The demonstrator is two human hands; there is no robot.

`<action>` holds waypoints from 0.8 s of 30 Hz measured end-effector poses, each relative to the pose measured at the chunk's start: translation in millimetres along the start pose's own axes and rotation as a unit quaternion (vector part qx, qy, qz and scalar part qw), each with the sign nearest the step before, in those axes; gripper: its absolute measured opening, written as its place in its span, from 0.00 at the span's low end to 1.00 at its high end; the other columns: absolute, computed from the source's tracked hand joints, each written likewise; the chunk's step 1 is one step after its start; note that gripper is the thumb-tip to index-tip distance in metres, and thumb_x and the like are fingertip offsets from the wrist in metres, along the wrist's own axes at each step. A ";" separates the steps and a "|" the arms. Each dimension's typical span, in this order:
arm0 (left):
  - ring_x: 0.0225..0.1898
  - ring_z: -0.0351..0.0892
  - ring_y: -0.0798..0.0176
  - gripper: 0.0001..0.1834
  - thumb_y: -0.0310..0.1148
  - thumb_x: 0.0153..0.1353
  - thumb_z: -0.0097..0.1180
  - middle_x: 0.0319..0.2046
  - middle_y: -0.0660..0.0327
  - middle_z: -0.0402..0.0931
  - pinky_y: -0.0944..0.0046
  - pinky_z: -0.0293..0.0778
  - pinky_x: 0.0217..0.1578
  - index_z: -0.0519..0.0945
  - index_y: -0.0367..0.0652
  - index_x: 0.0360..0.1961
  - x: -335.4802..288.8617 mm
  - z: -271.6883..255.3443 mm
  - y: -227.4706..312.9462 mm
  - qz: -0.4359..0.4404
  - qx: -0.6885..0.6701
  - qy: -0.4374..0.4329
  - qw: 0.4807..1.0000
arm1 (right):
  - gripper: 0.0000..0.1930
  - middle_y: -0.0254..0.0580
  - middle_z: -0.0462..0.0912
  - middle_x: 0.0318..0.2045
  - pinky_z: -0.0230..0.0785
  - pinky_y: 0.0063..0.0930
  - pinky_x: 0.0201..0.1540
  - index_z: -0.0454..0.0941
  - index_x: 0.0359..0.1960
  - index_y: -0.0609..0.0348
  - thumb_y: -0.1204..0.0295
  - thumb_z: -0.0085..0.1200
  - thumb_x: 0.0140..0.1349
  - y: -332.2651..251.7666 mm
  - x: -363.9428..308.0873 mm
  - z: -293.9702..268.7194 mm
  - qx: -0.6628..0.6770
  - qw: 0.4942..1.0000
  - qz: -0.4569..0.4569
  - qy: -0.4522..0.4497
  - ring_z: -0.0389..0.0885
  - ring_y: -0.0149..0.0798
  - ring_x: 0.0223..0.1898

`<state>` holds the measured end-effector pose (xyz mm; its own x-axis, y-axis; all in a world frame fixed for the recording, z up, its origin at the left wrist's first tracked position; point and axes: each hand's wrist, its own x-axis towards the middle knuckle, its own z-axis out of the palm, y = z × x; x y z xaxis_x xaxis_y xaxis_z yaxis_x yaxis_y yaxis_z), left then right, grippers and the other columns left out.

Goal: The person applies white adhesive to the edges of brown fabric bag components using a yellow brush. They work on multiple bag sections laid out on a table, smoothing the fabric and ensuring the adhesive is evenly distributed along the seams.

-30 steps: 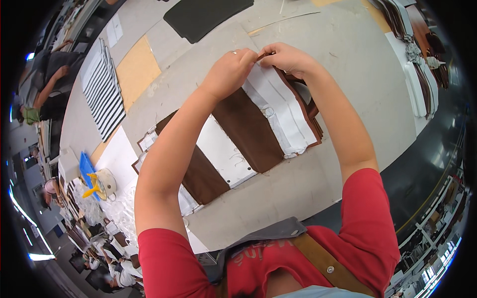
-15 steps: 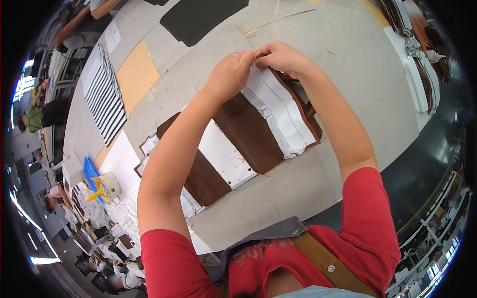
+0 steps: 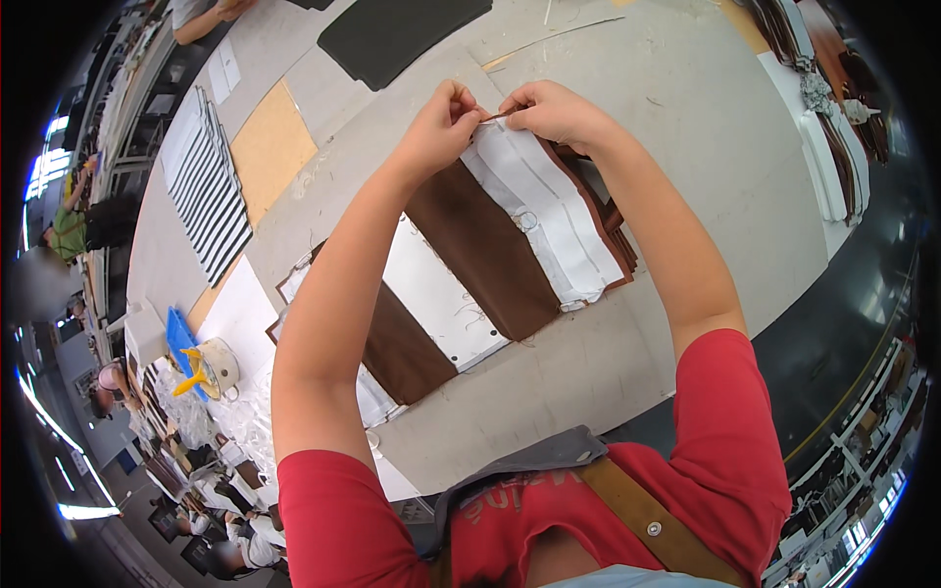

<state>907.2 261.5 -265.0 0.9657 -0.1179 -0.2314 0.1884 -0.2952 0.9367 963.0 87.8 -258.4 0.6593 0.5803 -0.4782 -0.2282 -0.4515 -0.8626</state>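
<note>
A layered piece with brown and white bands lies before me, one brown panel [image 3: 480,255] beside a white lining strip [image 3: 561,220] with a small ring-shaped mark. My right hand [image 3: 557,115] pinches the far brown edge of that strip between thumb and fingers. Close by on its left, my left hand [image 3: 438,129] has thumb and fingertips together at the same edge's corner; what lies between them is too small to make out. More brown pieces [image 3: 618,240] show stacked under the strip's right side. My left forearm covers part of the left bands.
Beyond my hands lies a dark panel [image 3: 397,39]. To the left are a striped stack [image 3: 208,191], a tan board [image 3: 272,147] and a pot [image 3: 218,365] with a yellow-handled tool. Bundled brown and white pieces [image 3: 823,127] lie far right. A co-worker's arm [image 3: 204,22] shows at far left.
My left hand has shifted slightly left, away from my right hand, and its fingers have turned up, baring the strip's far end. The right hand stays put.
</note>
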 end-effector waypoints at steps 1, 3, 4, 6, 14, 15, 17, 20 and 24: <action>0.34 0.69 0.75 0.09 0.26 0.56 0.50 0.35 0.64 0.74 0.75 0.65 0.30 0.63 0.42 0.35 -3.2 -0.5 1.1 -0.006 -0.028 -0.006 1.000 | 0.12 0.38 0.75 0.29 0.66 0.20 0.32 0.74 0.39 0.68 0.77 0.50 0.52 -1.3 -1.2 -0.7 0.011 1.000 0.004 -0.007 0.72 0.28 0.30; 0.34 0.69 0.75 0.11 0.26 0.55 0.51 0.35 0.62 0.73 0.75 0.66 0.31 0.63 0.42 0.36 -10.4 0.5 0.9 -0.003 -0.019 -0.005 1.000 | 0.12 0.38 0.75 0.31 0.65 0.20 0.31 0.74 0.38 0.66 0.77 0.50 0.51 -5.9 -4.3 -1.4 0.003 1.000 0.007 -0.007 0.71 0.28 0.30; 0.35 0.69 0.74 0.12 0.26 0.55 0.52 0.36 0.62 0.73 0.74 0.66 0.32 0.63 0.42 0.36 -12.1 0.8 0.4 -0.001 -0.015 -0.005 1.000 | 0.11 0.38 0.75 0.32 0.65 0.20 0.31 0.74 0.38 0.65 0.77 0.50 0.51 -6.9 -4.8 -1.5 -0.001 1.000 0.008 -0.007 0.71 0.28 0.29; 0.35 0.69 0.74 0.12 0.25 0.54 0.53 0.35 0.62 0.73 0.74 0.67 0.33 0.63 0.42 0.36 -11.5 3.5 -8.6 0.028 -0.026 0.026 0.999 | 0.08 0.40 0.75 0.35 0.66 0.25 0.31 0.76 0.31 0.62 0.76 0.48 0.48 3.0 -1.5 3.2 -0.033 0.994 -0.095 0.047 0.72 0.33 0.32; 0.34 0.69 0.74 0.10 0.26 0.54 0.53 0.30 0.64 0.72 0.73 0.66 0.37 0.64 0.42 0.34 -15.5 14.3 -4.6 -0.030 -0.093 0.087 0.991 | 0.03 0.35 0.73 0.36 0.61 0.30 0.44 0.76 0.23 0.56 0.77 0.51 0.47 -0.3 -12.5 24.0 -0.413 0.790 -0.399 0.214 0.67 0.36 0.44; 0.34 0.69 0.74 0.10 0.26 0.55 0.53 0.30 0.64 0.71 0.74 0.65 0.37 0.64 0.42 0.34 -15.9 15.1 -3.0 -0.047 -0.113 0.086 0.989 | 0.02 0.35 0.73 0.36 0.60 0.29 0.45 0.76 0.23 0.56 0.77 0.51 0.47 0.8 -13.5 24.4 -0.440 0.771 -0.405 0.220 0.68 0.35 0.44; 0.34 0.68 0.74 0.10 0.27 0.55 0.52 0.30 0.64 0.71 0.74 0.65 0.37 0.63 0.42 0.33 -16.0 15.2 -0.7 -0.078 -0.123 0.082 0.986 | 0.02 0.34 0.74 0.35 0.59 0.28 0.45 0.76 0.23 0.55 0.76 0.52 0.47 1.3 -15.3 24.1 -0.488 0.738 -0.408 0.225 0.68 0.34 0.43; 0.34 0.68 0.74 0.10 0.27 0.55 0.52 0.31 0.64 0.72 0.75 0.64 0.38 0.63 0.43 0.33 -14.7 13.4 0.4 -0.109 -0.118 0.074 0.984 | 0.02 0.34 0.76 0.32 0.58 0.27 0.45 0.77 0.23 0.55 0.75 0.52 0.48 1.6 -16.6 21.7 -0.538 0.706 -0.403 0.223 0.69 0.32 0.41; 0.34 0.69 0.73 0.12 0.25 0.52 0.54 0.31 0.63 0.73 0.74 0.64 0.37 0.63 0.44 0.33 -16.1 13.8 0.3 -0.089 -0.152 0.069 0.982 | 0.02 0.33 0.77 0.28 0.58 0.26 0.43 0.76 0.22 0.55 0.74 0.51 0.48 4.6 -14.2 18.4 -0.550 0.691 -0.414 0.221 0.71 0.32 0.38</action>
<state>889.3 250.2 -264.6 0.9239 0.0450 -0.3799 0.3803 -0.0004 0.9248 939.3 90.0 -258.7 0.4478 0.7945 0.4101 0.8804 -0.4719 -0.0471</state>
